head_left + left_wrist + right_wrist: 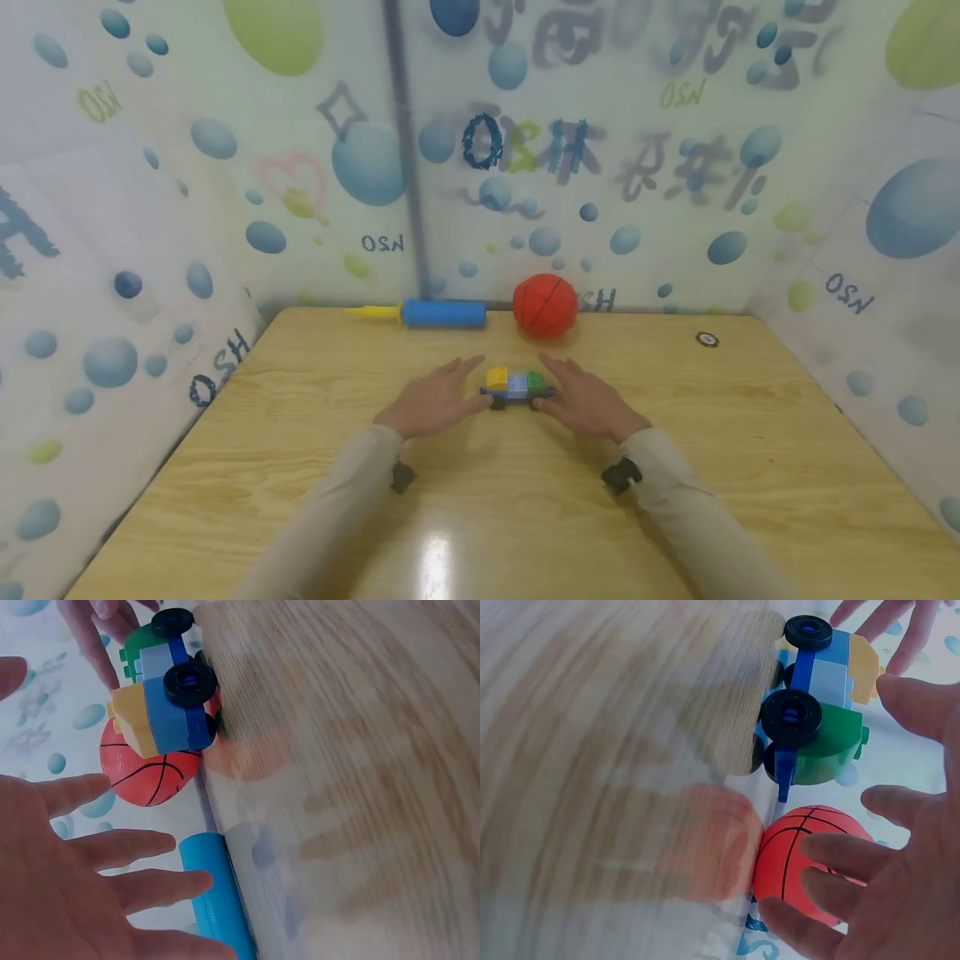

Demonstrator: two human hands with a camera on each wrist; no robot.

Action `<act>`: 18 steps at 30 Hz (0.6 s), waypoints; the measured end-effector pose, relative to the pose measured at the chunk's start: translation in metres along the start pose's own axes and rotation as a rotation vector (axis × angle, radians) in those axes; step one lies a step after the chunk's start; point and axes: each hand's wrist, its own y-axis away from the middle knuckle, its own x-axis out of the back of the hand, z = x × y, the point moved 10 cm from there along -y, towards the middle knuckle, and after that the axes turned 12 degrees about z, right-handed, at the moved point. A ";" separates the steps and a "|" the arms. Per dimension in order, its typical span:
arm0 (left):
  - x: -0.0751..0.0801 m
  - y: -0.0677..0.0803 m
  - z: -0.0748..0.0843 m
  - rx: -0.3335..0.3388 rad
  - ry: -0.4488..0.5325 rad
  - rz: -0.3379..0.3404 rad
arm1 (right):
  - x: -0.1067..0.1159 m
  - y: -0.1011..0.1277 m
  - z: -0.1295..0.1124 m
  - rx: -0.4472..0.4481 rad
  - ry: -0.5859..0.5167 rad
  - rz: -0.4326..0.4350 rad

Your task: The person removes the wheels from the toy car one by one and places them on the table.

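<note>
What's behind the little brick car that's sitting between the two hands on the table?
Behind the blue, yellow and green brick car an orange toy basketball rests by the bubble-print wall, with a blue pump to its left. The wall's foot directly behind the ball is covered.

- One toy car [517, 389] built of bricks stands on the table.
- Its body shows three coloured upper bricks: one yellow, one light blue, one green.
- One darker blue base plate runs beneath those bricks.
- Two black wheels show on the side facing each wrist camera; the head view is too small to count them.
- One orange ball [545, 306] with black seams lies at the far edge.
- One blue pump [442, 313] with a single yellow tip lies beside the ball.
- One small round black-and-white disc [707, 339] sits on the right of the table.
- One wooden table [300, 467] carries all of it.
- Two hands are in view: one left hand [433, 402] and one right hand [588, 402].
- Two pale sleeves cover the forearms.
- Two dark wrist mounts show, one under each sleeve.
</note>
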 end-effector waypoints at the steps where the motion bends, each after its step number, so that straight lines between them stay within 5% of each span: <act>1: -0.001 -0.002 0.002 -0.007 0.006 0.002 | 0.000 -0.001 -0.001 0.003 -0.006 -0.001; 18: -0.014 -0.021 0.027 -0.092 0.037 0.000 | -0.006 -0.017 -0.005 0.042 -0.011 0.053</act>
